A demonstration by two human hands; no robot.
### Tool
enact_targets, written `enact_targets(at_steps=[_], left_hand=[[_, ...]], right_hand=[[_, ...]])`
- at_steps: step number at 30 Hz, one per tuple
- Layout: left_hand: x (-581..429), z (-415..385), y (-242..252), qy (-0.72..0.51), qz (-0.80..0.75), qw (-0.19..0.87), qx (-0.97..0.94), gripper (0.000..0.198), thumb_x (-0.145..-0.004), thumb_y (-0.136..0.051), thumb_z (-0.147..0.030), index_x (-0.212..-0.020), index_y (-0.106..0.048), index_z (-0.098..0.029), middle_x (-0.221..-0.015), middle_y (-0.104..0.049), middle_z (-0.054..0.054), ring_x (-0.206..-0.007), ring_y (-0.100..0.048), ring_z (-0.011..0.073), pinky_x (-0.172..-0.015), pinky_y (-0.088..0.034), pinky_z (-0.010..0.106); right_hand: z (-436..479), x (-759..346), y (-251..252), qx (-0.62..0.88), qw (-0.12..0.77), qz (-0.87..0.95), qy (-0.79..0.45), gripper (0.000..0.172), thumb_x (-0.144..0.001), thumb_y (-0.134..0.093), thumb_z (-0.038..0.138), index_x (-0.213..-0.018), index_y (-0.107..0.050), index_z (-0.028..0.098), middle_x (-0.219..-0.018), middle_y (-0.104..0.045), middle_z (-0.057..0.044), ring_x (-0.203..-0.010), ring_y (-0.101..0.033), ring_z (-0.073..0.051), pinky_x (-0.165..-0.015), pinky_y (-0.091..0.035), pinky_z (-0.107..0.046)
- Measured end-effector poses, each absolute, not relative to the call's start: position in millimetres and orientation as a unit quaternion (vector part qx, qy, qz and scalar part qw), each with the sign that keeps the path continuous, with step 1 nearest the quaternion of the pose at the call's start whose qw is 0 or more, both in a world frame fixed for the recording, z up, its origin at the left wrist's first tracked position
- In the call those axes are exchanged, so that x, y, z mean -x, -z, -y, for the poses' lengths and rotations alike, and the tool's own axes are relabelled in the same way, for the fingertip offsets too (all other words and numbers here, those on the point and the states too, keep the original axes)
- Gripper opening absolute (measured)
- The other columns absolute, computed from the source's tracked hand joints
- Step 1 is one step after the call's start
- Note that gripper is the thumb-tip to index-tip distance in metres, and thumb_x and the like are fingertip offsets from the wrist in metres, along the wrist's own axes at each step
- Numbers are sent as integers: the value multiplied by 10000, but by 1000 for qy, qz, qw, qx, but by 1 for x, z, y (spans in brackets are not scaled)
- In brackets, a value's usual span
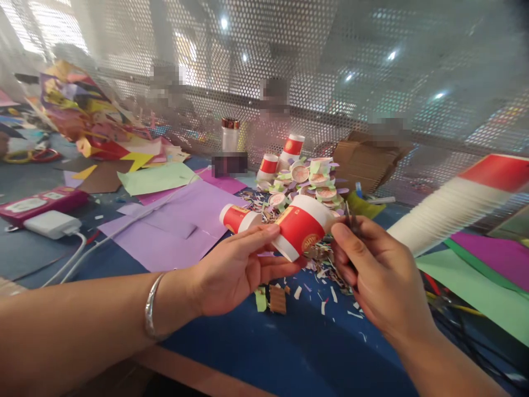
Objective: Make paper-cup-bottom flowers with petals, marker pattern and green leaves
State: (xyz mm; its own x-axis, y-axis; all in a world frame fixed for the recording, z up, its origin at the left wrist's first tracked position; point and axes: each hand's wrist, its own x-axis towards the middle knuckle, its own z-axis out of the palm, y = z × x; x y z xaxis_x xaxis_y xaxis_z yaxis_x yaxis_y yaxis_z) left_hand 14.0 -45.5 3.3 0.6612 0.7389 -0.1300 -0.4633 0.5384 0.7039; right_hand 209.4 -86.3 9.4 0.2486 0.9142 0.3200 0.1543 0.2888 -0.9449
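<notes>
My left hand (243, 264) has its fingers round a red and white paper cup (303, 227), tilted on its side above the blue table. At the cup's right end is my right hand (372, 264), closed on what look like small scissors (350, 216); only a dark metal part shows above the fingers. Another red and white cup (238, 219) lies just behind my left hand. Beyond the held cup rises a heap of cut cup bottoms (300, 173) with pale strips. Two more cups (293, 146) stand behind that heap.
A tall stack of nested cups (458, 201) leans in from the right. Purple paper (169, 226) and a white cable (136, 215) lie at left, near a pink box (41, 205). Paper scraps (326, 303) litter the table. A perforated metal screen (322, 66) closes off the back.
</notes>
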Motion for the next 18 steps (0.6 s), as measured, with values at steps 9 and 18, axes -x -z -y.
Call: enact_targets(at_steps=[9, 18], left_hand=[[-14, 39, 8, -526, -185, 729, -397, 208, -935, -674, -193, -1135, -631, -150, -1097, -719, 81, -1017, -688, 165, -895, -557, 276], [-15, 37, 14, -528, -190, 657, -503, 465, -829, -809, -241, -1185, -522, -155, -1042, -726, 67, -912, -695, 148, -806, -561, 276]], right_hand=[[95, -203, -9, 515, 521, 608, -306, 459, -994, -569, 594, -773, -567, 191, -596, -457, 37, -445, -368, -46, -380, -245, -173], [102, -193, -8, 504, 415, 584, -483, 449, -964, -588, 633, -847, -540, 202, -591, -429, 56, -484, -329, -57, -388, -227, -140]])
